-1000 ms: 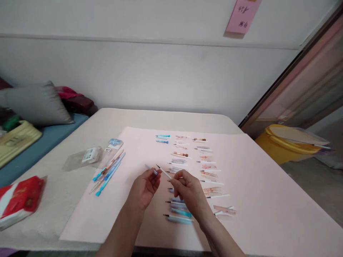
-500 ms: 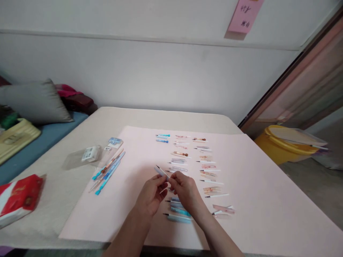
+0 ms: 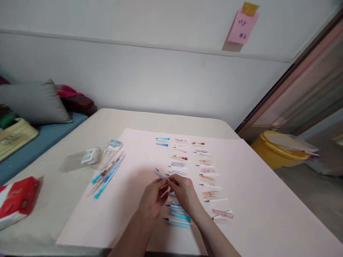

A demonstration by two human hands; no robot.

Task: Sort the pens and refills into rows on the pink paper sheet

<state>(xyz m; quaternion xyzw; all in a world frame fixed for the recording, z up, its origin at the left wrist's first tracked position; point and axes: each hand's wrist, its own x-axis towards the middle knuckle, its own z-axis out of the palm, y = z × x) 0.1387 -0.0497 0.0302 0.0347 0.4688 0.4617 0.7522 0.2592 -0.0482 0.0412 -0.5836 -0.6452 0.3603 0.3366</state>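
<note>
My left hand (image 3: 153, 197) pinches a pale bluish pen barrel (image 3: 158, 174) that points up and to the left. Against it lies a slim white pen refill (image 3: 162, 172) with a black tip, its lower end between the fingertips of my right hand (image 3: 184, 191). Both hands meet over the pink sheet (image 3: 139, 150), and their fingers hide where the two pieces join. Beneath and beside my right hand lie blue and turquoise pen pieces (image 3: 180, 216) with black-tipped white refills. Two rows of similar pink, brown and clear pen parts (image 3: 207, 177) stretch away on the sheet.
To the left are a bundle of blue and brown pens (image 3: 108, 175), a clear plastic case (image 3: 91, 156) and a red-and-white packet (image 3: 20, 201). A yellow bin (image 3: 276, 150) stands beyond the table's right side. A pink note (image 3: 242, 28) hangs on the wall.
My hands have shifted very slightly, still holding the barrel and refill together. The view has tilted up a little, so more of the wall note shows.
</note>
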